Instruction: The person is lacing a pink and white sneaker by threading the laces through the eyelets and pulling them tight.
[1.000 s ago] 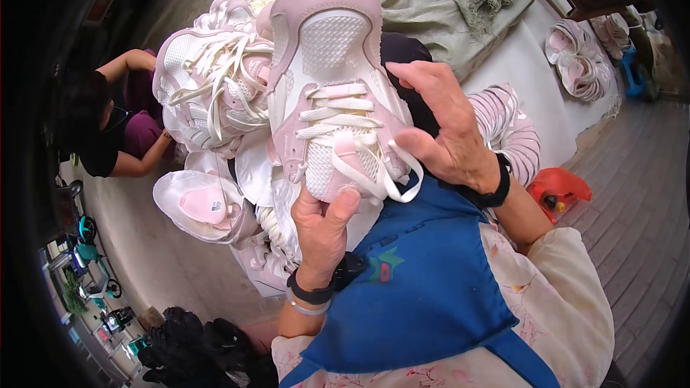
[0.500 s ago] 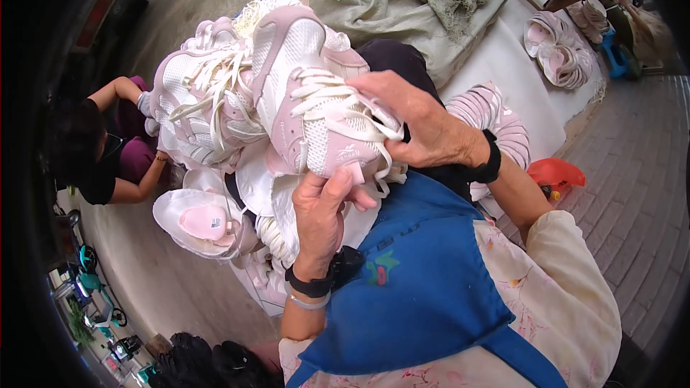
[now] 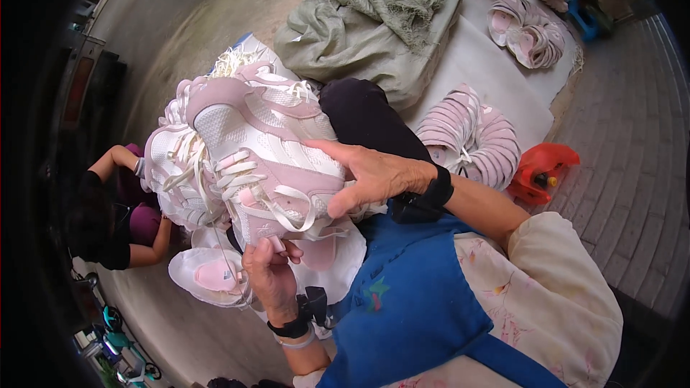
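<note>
Pink-and-white sneaker (image 3: 262,172) held up between both hands, right hand (image 3: 366,176) spread flat across its side, left hand (image 3: 269,273) below gripping its heel end, laces dangling, more pink shoes (image 3: 471,144) stacked beyond the right wrist, green sack (image 3: 374,21) farther off

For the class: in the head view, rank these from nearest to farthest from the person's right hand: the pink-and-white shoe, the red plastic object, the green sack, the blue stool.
1. Pink-and-white shoe: under the right hand, touching it.
2. Red plastic object: off to the hand's right, on the ground.
3. Green sack: above the hand in the picture, about as far as the red object; too close to call.
4. Blue stool: top right corner.
</note>
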Motion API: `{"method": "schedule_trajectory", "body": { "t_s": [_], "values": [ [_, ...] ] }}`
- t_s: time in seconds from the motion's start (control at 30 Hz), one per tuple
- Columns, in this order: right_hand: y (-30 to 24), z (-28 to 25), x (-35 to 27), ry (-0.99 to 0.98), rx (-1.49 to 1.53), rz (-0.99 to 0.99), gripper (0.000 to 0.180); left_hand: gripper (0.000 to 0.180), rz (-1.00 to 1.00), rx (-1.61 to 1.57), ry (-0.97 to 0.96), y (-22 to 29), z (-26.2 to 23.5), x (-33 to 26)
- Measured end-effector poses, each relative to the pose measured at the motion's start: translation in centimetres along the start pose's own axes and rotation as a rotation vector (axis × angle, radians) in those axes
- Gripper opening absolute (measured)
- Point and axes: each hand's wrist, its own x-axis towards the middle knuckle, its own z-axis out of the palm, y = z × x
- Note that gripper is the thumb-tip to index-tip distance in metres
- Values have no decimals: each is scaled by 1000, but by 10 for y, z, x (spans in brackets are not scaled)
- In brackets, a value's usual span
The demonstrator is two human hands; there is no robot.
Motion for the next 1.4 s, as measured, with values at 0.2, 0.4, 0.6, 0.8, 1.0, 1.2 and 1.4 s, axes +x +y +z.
{"method": "schedule_trajectory", "body": {
  "t_s": [0.2, 0.4, 0.6, 0.8, 1.0, 1.2, 1.4],
  "values": [
    [17, -22, -1, 322, -205, -105, 54, 17, 119, -109, 47, -8, -20, 3],
    [38, -14, 48, 501, -1015, -7, 73, 21, 256, -188, 187, -15, -42, 8],
    [28, -24, 61, 371, -1050, 99, 74, 26, 265, -327, 99, -11, -52, 19],
    [43, -48, 91, 348, -1140, -19, 68, 52, 182, -568, 4, -8, -60, 46],
    [41, -60, 117, 402, -1104, 124, 64, 54, 158, -819, -133, -16, -93, 64],
    [25, -56, 140, 604, -1270, -228, 35, 43, 249, -783, -250, 0, -125, 106],
    [-48, -89, 132, 747, -1273, -352, 28, 39, 260, -857, -381, 66, -57, 157]
  ]
}}
